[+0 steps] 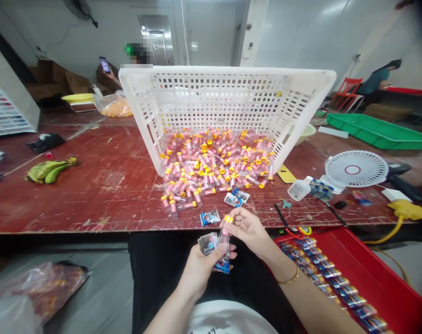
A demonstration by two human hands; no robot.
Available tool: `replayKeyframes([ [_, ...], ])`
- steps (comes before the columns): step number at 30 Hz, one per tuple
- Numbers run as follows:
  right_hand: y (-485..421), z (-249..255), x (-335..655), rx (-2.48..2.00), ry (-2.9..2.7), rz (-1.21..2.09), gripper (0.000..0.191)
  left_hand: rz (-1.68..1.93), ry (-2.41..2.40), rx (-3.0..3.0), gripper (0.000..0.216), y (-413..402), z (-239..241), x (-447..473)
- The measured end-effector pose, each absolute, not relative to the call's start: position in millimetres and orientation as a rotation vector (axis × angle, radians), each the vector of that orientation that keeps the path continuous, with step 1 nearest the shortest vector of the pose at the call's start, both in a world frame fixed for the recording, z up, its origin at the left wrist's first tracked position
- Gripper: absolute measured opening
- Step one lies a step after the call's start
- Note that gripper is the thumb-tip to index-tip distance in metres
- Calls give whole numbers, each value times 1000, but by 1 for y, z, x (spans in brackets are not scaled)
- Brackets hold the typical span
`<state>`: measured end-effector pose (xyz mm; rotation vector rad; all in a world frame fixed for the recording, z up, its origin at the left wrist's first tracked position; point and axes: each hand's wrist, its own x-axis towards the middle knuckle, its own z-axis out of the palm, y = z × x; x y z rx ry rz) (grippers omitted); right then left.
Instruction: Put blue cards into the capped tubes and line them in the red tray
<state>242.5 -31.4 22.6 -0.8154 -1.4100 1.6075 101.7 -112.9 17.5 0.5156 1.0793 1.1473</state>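
My left hand [200,264] is closed around a small stack of printed cards [208,243] and the lower end of a clear tube [225,236] with a yellow cap. My right hand [247,227] pinches that tube near its capped top. Both hands hover over my lap, just in front of the table edge. A tilted white plastic basket [228,99] spills a heap of pink tubes with yellow caps [211,164] onto the red table [92,185]. A few loose cards [236,197] lie between the heap and my hands.
A red tray [388,283] at my right holds rows of finished packs. A small white fan [356,169], glue bottle [299,189], scissors [287,222] and yellow plug sit right. Bananas [50,170] lie left. A bag [40,287] rests on the floor. People sit behind.
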Motion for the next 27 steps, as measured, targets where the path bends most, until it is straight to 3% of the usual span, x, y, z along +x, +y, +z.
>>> replayKeyframes([
  [6,-42,21,246,-729,-1758,1372,22,1102,953,358,32,-92,24,100],
  [7,-46,21,246,-701,-1832,1298,27,1117,939,353,32,-89,26,101],
  [10,-60,18,242,-784,-1921,1074,77,1157,923,357,33,-83,30,107],
  [11,-63,16,241,-843,-1918,1008,82,1160,928,369,34,-84,31,108],
  [15,-71,12,242,-970,-1872,927,64,1108,953,481,37,-92,30,107],
  [27,-76,10,246,-902,-1668,1191,61,1078,1034,585,35,-105,24,111],
])
